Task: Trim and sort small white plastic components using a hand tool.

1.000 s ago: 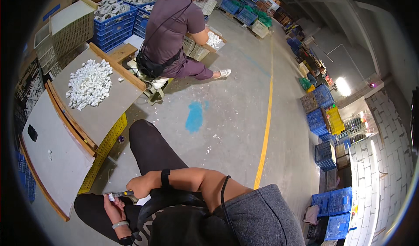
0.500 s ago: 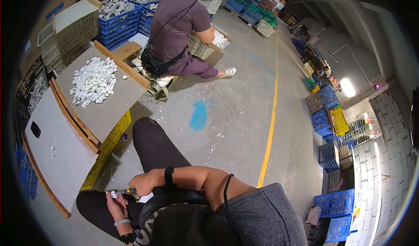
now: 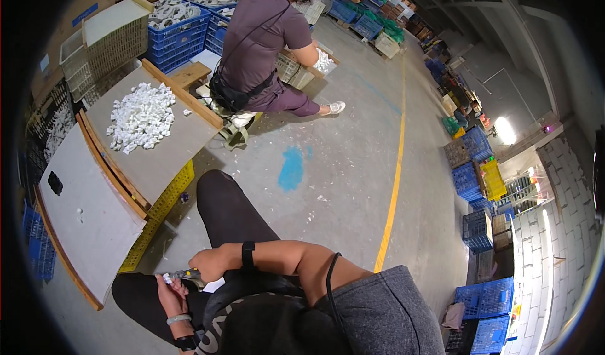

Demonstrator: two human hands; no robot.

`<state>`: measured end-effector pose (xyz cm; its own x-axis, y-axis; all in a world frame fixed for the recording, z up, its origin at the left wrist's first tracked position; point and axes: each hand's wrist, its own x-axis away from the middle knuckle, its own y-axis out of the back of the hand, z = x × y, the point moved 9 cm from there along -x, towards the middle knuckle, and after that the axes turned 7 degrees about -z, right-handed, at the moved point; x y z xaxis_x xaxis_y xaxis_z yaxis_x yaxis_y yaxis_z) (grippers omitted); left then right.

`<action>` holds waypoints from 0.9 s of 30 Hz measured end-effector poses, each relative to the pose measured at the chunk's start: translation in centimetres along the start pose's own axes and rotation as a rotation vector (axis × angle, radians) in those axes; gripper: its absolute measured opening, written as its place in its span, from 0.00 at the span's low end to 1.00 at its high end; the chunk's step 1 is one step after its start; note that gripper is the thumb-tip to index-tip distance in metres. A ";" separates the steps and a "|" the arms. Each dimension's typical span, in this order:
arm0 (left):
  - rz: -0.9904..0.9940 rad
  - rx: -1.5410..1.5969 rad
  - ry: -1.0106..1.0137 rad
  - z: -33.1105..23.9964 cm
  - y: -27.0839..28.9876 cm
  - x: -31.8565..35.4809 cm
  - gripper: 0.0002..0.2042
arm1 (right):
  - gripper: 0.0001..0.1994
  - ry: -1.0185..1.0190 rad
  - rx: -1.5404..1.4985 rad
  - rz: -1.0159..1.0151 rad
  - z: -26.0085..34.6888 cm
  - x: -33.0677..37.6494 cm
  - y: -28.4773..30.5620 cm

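Little has shifted since the earlier frame: both hands stay low over the lap. Right hand [image 3: 207,269] closes its fingers around a small tool [image 3: 184,274], tip just beside a small white piece [image 3: 167,278] pinched in the left hand [image 3: 169,289], held close for control. More white pieces [image 3: 140,115] lie heaped on the table [image 3: 157,160], well apart.

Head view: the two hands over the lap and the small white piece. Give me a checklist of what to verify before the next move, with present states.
1. Left hand holds small white piece: ok.
2. Right hand grips the slim tool: ok.
3. Tool tip meets the piece: cannot tell, too small.
4. Both hands over the lap, in view: ok.
5. Pile of white pieces lies on the table, apart from both hands: ok.
6. Co-worker sits away from the hands: ok.
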<state>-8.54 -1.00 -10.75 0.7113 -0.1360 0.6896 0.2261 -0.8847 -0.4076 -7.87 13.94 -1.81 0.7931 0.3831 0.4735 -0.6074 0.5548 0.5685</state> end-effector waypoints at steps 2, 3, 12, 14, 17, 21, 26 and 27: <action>-0.024 0.005 -0.008 -0.2 -0.2 0.3 0.22 | 0.19 -0.004 -0.022 0.002 0.0 0.0 -0.1; -0.001 0.000 -0.008 -0.4 -0.7 0.6 0.22 | 0.19 -0.009 -0.021 0.007 0.1 0.0 -0.1; 0.010 0.017 0.030 -0.2 -0.3 0.3 0.24 | 0.19 -0.021 -0.050 0.030 -0.5 -0.5 -1.0; 0.012 0.042 0.052 -0.1 -0.3 0.3 0.24 | 0.19 -0.027 -0.059 0.045 -0.6 -0.5 -1.1; 0.018 0.047 0.053 -0.2 -0.7 0.7 0.24 | 0.19 -0.027 -0.067 0.047 -0.5 -0.5 -1.1; -0.007 -0.007 0.025 -0.2 -0.7 0.5 0.24 | 0.20 -0.047 -0.071 0.049 -0.6 -0.4 -1.0; -0.029 -0.049 0.019 -0.3 -0.6 0.5 0.25 | 0.21 -0.046 -0.049 0.038 -1.0 -0.6 -1.1; -0.024 -0.053 0.015 -0.3 -0.6 0.3 0.25 | 0.21 -0.050 -0.047 0.043 -0.9 -0.6 -1.0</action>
<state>-8.61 -0.65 -10.11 0.6960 -0.1211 0.7078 0.2067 -0.9102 -0.3589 -7.69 13.82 -3.24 0.7625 0.3707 0.5302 -0.6371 0.5731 0.5154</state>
